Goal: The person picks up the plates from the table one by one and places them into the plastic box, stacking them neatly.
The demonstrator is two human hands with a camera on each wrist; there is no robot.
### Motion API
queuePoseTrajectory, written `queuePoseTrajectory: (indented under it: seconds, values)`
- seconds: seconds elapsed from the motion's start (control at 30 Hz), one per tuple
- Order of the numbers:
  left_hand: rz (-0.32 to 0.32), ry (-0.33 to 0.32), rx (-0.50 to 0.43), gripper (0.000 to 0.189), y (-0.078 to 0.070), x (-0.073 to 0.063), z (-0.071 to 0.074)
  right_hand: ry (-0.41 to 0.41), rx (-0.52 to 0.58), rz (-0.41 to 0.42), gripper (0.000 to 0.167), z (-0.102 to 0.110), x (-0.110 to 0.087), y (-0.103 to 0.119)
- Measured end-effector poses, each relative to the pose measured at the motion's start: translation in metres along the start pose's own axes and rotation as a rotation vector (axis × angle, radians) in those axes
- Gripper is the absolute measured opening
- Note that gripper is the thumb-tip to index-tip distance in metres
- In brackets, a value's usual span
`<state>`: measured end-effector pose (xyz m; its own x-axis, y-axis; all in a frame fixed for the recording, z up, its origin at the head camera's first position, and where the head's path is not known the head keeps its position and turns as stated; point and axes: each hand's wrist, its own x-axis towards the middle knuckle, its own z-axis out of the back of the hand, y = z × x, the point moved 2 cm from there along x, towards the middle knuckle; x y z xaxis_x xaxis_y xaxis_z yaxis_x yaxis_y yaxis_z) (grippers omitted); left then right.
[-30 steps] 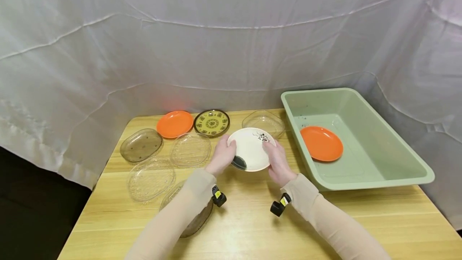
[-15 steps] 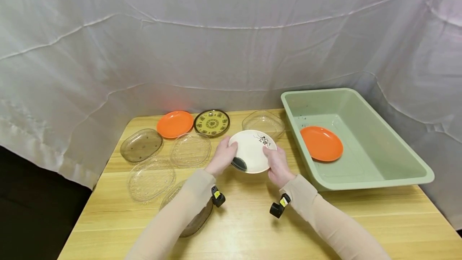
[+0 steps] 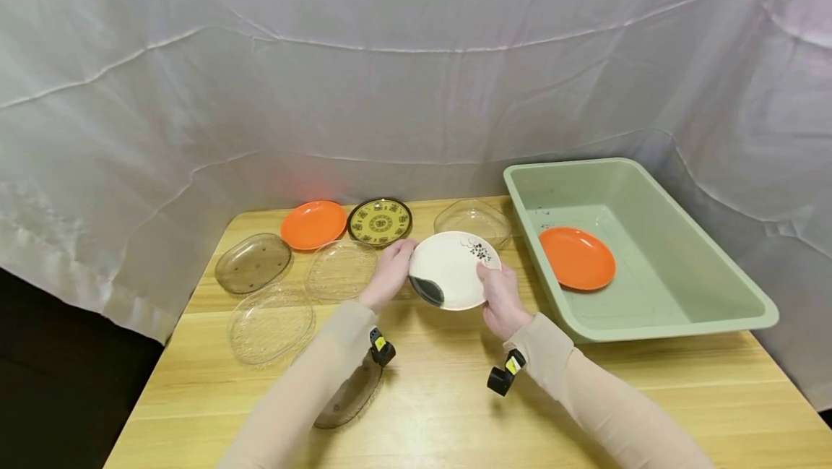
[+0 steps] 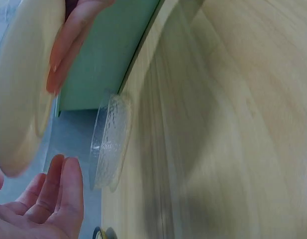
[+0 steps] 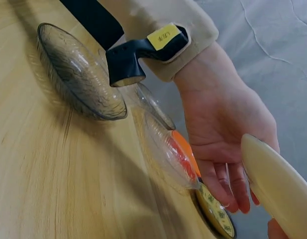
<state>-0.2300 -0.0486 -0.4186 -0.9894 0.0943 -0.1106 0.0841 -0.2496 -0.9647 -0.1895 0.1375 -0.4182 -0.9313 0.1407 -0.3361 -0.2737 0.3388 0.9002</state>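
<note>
A white plate [image 3: 450, 270] with a dark floral sprig and a dark patch on its rim is held above the table. My right hand [image 3: 502, 301] grips its right edge, thumb on top and fingers [image 4: 68, 47] underneath. My left hand [image 3: 390, 272] is beside the plate's left edge. In the left wrist view the relaxed fingers of this left hand [image 4: 51, 206] are apart from the plate [image 4: 26, 89]. The right wrist view also shows the left hand [image 5: 223, 124] with loose fingers near the plate's rim [image 5: 277, 184].
At right stands a green basin [image 3: 676, 328] with an orange plate [image 3: 577, 258] inside. Another orange plate [image 3: 313, 225], a yellow patterned plate [image 3: 380, 222], clear dishes [image 3: 271, 324] and smoky dishes [image 3: 253, 263] lie on the wooden table [image 3: 442, 404].
My left hand has let go of the plate's left rim and shifted slightly left. The right hand keeps its grip, and the plate has hardly moved.
</note>
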Motion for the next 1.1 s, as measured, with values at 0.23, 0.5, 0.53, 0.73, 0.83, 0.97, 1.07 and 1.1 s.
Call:
queuePoseTrajectory:
  seconds: [0.23, 0.5, 0.53, 0.73, 0.83, 0.97, 1.07, 1.1]
  values:
    - [0.007, -0.005, -0.097, 0.05, 0.001, 0.005, 0.007, -0.003, 0.022, 0.006, 0.05, -0.002, -0.004, 0.005]
    - [0.031, -0.027, -0.119, 0.046, 0.005, 0.005, 0.01, 0.016, 0.028, 0.019, 0.05, -0.004, -0.015, 0.013]
    - [0.03, -0.027, -0.121, 0.046, 0.005, 0.005, 0.01, 0.021, 0.031, 0.023, 0.05, -0.005, -0.017, 0.015]
    - [0.03, -0.035, -0.123, 0.045, 0.001, 0.005, 0.007, 0.029, 0.044, 0.026, 0.05, -0.005, -0.024, 0.029]
    - [0.03, -0.033, -0.128, 0.044, -0.001, 0.004, 0.003, 0.028, 0.026, 0.017, 0.051, -0.003, -0.027, 0.04]
    - [0.029, -0.011, -0.142, 0.042, -0.003, 0.004, -0.004, 0.02, 0.0, 0.004, 0.055, 0.001, -0.026, 0.056]
    - [0.014, 0.017, -0.125, 0.042, -0.006, 0.004, -0.01, 0.002, 0.002, -0.005, 0.056, 0.006, -0.023, 0.068]
    - [0.005, 0.026, -0.115, 0.042, -0.007, 0.004, -0.012, -0.003, 0.005, -0.007, 0.056, 0.008, -0.022, 0.072]
